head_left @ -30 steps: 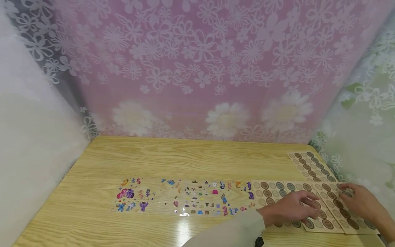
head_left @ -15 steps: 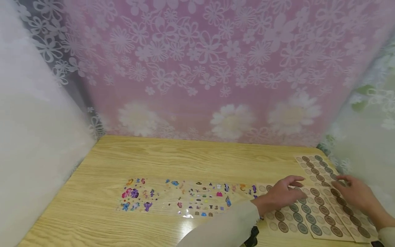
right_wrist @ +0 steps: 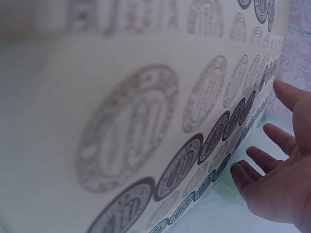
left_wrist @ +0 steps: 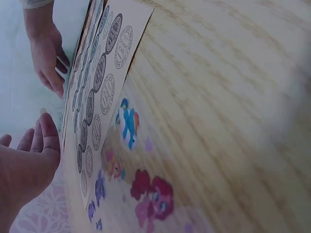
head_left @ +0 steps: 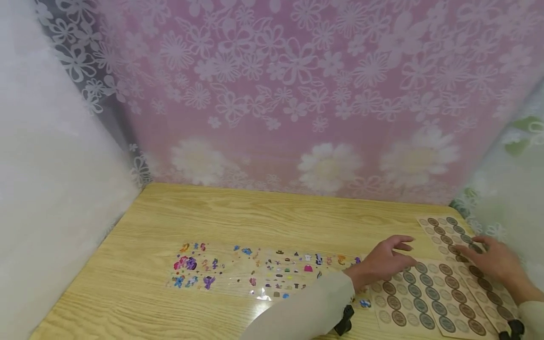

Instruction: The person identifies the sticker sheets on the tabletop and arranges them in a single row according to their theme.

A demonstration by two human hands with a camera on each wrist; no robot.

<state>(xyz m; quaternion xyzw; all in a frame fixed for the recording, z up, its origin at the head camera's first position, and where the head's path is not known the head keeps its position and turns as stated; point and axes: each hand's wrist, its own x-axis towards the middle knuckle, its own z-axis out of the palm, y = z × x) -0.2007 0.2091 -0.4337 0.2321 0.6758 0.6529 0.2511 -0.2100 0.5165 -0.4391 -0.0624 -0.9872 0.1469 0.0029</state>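
Observation:
Several beige sheets of round stamp-like stickers lie at the right of the table, side by side, including a left one (head_left: 397, 311) and a middle one (head_left: 452, 302). A further sheet (head_left: 446, 236) lies behind them. My left hand (head_left: 382, 262), fingers loosely spread with nothing in them, is over the back edge of the left sheets. The right hand (head_left: 495, 262) has relaxed fingers (right_wrist: 262, 158) close over the near end of the back sheet, and it hides part of that sheet. Clear sheets of small pony stickers (head_left: 187, 264) run leftward from the beige ones.
The wood-grain table (head_left: 127, 293) stands against a pink floral curtain (head_left: 272, 94). Pale sheeting closes in its left (head_left: 63, 165) and right (head_left: 510, 189) sides. A clear sheet with small clothing pictures (head_left: 284, 269) lies mid-table, partly behind the left sleeve (head_left: 306, 309).
My left hand has drawn back from over the beige sheets to their back edge. The right hand has shifted toward the back sheet. The head view has turned slightly left.

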